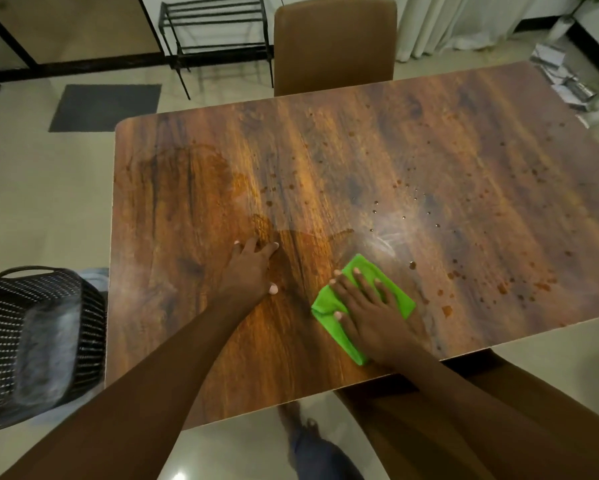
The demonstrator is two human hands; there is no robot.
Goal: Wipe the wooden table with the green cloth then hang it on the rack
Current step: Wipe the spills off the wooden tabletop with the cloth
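The wooden table (pixel 429 140) fills the middle of the head view, with wet patches at its left and centre and many small droplets and spots on its right half. A folded green cloth (pixel 325 308) lies near the front edge. My right hand (pixel 367 306) presses flat on top of it, fingers spread. To the left, my left hand (pixel 251 268) rests flat on the bare wet wood, fingers apart, holding nothing. A black metal rack (pixel 218 32) stands on the floor beyond the table's far left corner.
A brown chair (pixel 334 43) is pushed in at the far side. A black woven basket (pixel 31 341) stands on the floor left of the table. A grey mat (pixel 106 107) lies near the rack. Papers (pixel 568 77) lie at far right. My foot (pixel 294 420) shows below.
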